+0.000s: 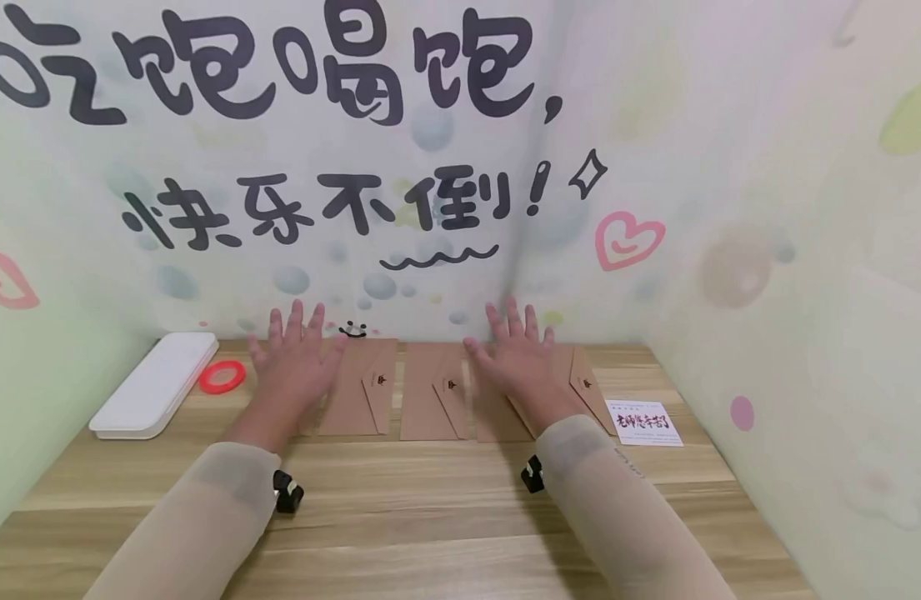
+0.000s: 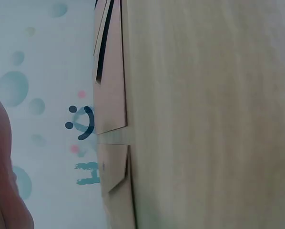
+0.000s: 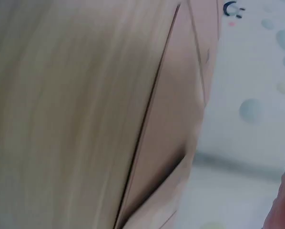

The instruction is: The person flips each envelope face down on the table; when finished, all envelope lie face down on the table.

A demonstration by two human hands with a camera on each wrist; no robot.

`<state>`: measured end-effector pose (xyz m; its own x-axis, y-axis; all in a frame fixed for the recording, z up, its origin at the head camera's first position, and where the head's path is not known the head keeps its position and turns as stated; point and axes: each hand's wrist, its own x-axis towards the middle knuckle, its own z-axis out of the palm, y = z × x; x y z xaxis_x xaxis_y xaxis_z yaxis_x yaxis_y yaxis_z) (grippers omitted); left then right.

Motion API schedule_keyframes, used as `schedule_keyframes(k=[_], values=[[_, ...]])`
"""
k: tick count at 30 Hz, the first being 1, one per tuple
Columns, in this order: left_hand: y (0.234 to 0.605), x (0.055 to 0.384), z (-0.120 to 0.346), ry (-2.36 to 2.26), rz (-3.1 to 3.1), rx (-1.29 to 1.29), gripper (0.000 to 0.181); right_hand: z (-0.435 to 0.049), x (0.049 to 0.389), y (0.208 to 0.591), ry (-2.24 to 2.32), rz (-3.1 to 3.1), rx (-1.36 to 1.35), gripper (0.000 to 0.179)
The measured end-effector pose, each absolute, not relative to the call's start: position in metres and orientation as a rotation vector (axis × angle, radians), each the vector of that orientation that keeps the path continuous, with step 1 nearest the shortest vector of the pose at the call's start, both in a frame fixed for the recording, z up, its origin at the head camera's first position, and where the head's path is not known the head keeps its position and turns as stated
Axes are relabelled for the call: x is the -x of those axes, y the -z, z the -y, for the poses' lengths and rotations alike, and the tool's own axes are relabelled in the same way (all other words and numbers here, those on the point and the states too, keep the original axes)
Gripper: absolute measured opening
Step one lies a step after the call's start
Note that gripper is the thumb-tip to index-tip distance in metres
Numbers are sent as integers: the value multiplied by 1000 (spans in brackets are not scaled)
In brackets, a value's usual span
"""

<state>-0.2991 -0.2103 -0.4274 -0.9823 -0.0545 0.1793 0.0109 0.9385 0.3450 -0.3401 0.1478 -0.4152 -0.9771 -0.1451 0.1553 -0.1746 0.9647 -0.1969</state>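
Observation:
My left hand (image 1: pixel 295 358) is spread with straight fingers, over the left end of a row of brown paper envelopes (image 1: pixel 430 400). Fingers of my right hand (image 1: pixel 522 358) are likewise straight and spread, above the envelopes on the right, partly covering them. Neither hand grips anything. In the left wrist view, part of the left hand (image 2: pixel 6 186) shows apart from the envelopes (image 2: pixel 111 105). The right wrist view has an edge of the right hand (image 3: pixel 283 191) and an envelope (image 3: pixel 168 105) whose flap stands slightly raised.
A long white case (image 1: pixel 156 383) lies at the table's left, with a red ring (image 1: pixel 222 377) beside it. To the right of the envelopes is a white card (image 1: pixel 644 423) with dark red lettering. Printed walls (image 1: pixel 437 283) enclose the wooden table (image 1: pixel 400 517) at the back and sides.

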Motion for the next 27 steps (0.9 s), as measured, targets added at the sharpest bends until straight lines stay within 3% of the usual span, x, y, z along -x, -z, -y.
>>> schedule_keyframes(k=[5,16,27], values=[[428,301,212,641,2872,-100,90,-128,338,415,-363,2957,-263,89],[428,288,222,1456,2632,-196,81,-58,322,411,-728,2856,-443,86],[423,273,267,1605,2595,-397,79,7,303,413,-1273,2793,-623,75]])
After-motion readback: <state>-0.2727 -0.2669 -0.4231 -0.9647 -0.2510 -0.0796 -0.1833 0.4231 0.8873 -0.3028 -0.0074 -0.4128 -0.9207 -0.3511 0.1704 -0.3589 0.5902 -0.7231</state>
